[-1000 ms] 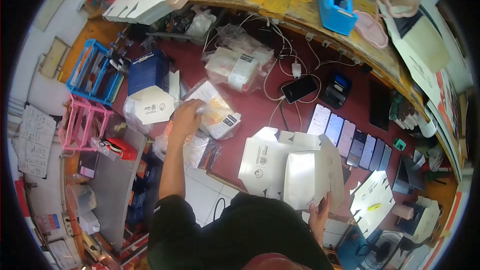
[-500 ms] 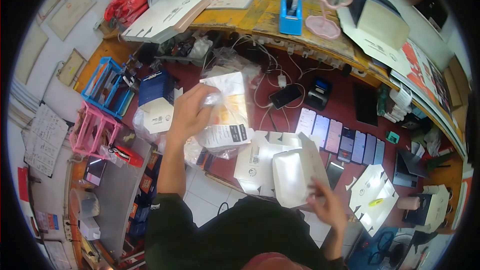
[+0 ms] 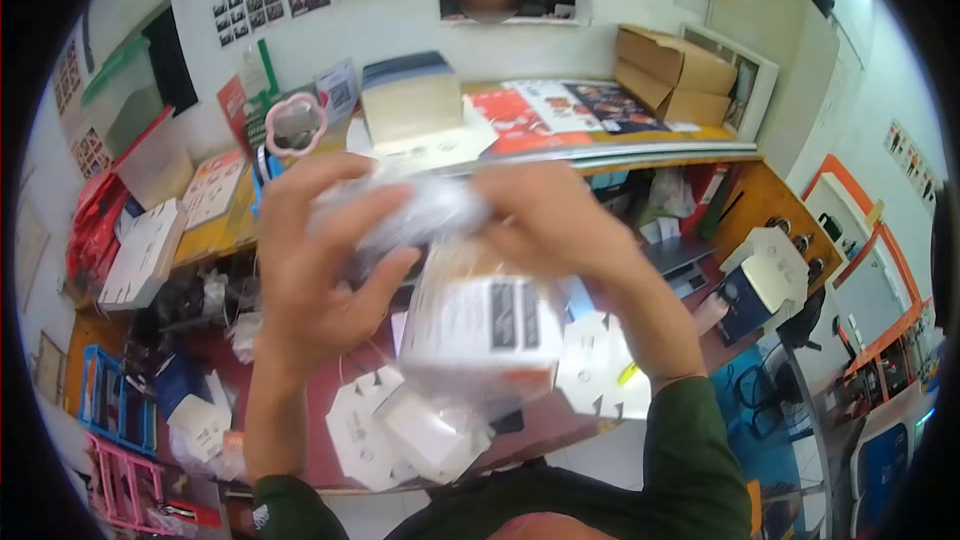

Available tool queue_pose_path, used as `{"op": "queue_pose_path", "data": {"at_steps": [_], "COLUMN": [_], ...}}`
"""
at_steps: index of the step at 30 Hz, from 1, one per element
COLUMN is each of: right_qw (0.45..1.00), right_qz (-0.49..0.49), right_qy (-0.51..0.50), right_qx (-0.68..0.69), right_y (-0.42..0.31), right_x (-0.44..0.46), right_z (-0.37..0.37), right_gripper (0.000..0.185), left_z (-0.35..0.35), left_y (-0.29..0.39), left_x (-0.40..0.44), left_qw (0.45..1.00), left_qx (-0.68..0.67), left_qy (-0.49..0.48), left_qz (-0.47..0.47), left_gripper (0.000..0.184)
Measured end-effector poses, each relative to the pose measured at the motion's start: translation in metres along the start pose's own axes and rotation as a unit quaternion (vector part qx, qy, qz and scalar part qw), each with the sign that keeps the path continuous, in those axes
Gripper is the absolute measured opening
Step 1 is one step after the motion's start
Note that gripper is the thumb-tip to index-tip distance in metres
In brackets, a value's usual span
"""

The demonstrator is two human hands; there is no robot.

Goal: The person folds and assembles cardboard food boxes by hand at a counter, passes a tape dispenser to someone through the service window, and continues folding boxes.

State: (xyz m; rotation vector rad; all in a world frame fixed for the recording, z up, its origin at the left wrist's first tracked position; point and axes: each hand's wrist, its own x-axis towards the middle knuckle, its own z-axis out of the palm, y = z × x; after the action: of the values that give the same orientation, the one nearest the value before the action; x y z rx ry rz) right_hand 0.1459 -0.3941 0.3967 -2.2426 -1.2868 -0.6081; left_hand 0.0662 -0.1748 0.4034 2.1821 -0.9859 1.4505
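Both bare hands raised over the maroon tabletop (image 3: 550, 430). Right hand (image 3: 550, 220): fingers curled tightly, gripping a bunch of crumpled clear plastic (image 3: 430, 212), its surface glossy, creased and blurred. Left hand (image 3: 305, 265): fingers arched and thumb held apart, at the opposite side of the same plastic; whether it grasps the film or merely touches it cannot be told. Wrapped box (image 3: 480, 325) sits below the bunched film, between the forearms and in front of the chest: rectangular, pale, orange patches near its upper and lower edges, the facing side bearing a white label (image 3: 450, 320) with dark printed blocks. Loose, wrinkled film trails from its underside. Below it on the tabletop, a white card carton (image 3: 375, 430) lies unfolded, flaps angular, surface smooth. To its right, a flat die-cut card sheet (image 3: 590, 380), notched along the margin, bears a small yellow object (image 3: 628, 373). Far left: blue plastic rack (image 3: 90, 395) and pink plastic rack (image 3: 120, 480), both of open lattice form. On the worn yellow wooden shelf beyond: scallop-rimmed pink mirror (image 3: 297, 127), cream block-shaped box (image 3: 410, 110), and brown corrugated carton (image 3: 665, 70), flaps raised.
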Motion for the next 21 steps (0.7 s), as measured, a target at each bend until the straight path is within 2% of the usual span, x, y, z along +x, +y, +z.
{"op": "queue_pose_path", "data": {"at_steps": [1,3,4,5,8,10,12,13,14,15,16,20,21], "right_qw": [0.998,0.989,0.982,0.98,0.957,0.955,0.938,0.937,0.936,0.94,0.938,0.896,0.879], "right_qz": [0.005,0.027,0.074,0.07,0.04,0.216,0.293,0.28,0.265,0.232,0.2,0.287,0.324], "right_qy": [0.051,0.129,0.154,0.186,0.275,0.201,0.161,0.183,0.209,0.246,0.284,0.335,0.341], "right_qx": [-0.023,-0.066,-0.078,-0.002,-0.087,0.011,0.092,0.096,0.099,0.045,-0.009,0.049,0.081], "right_y": [0.026,0.067,0.083,0.114,0.208,0.245,0.296,0.324,0.356,0.398,0.437,0.497,0.504], "right_x": [-0.003,-0.001,0.003,0.012,0.049,0.07,0.087,0.092,0.1,0.11,0.12,0.14,0.143], "right_z": [-0.014,-0.048,-0.065,-0.073,-0.08,-0.081,-0.066,-0.049,-0.03,-0.007,0.013,0.062,0.071], "right_gripper": [0.018,0.017,0.02,0.021,0.026,0.029,0.03,0.028,0.026,0.024,0.022,0.023,0.024], "left_z": [0.007,0.025,0.031,0.035,0.054,0.06,0.056,0.053,0.042,0.034,0.039,0.052,0.054], "left_y": [0.006,0.016,0.02,0.023,0.044,0.073,0.112,0.132,0.155,0.174,0.184,0.223,0.228], "left_x": [-0.001,-0.02,-0.039,-0.063,-0.153,-0.216,-0.267,-0.29,-0.308,-0.324,-0.34,-0.393,-0.403], "left_qw": [1.0,0.972,0.97,0.968,0.936,0.878,0.81,0.777,0.641,0.482,0.49,0.715,0.717], "left_qx": [0.004,-0.129,-0.153,-0.175,-0.143,-0.115,-0.103,-0.098,-0.168,-0.236,-0.234,-0.101,-0.094], "left_qy": [0.007,0.188,0.169,0.152,0.011,-0.035,-0.037,-0.034,-0.049,-0.063,-0.052,0.029,0.03], "left_qz": [0.006,-0.061,-0.08,-0.097,-0.321,-0.463,-0.576,-0.62,-0.747,-0.842,-0.838,-0.691,-0.69], "left_gripper": [0.034,0.046,0.05,0.054,0.052,0.055,0.058,0.059,0.072,0.089,0.089,0.04,0.04]}}
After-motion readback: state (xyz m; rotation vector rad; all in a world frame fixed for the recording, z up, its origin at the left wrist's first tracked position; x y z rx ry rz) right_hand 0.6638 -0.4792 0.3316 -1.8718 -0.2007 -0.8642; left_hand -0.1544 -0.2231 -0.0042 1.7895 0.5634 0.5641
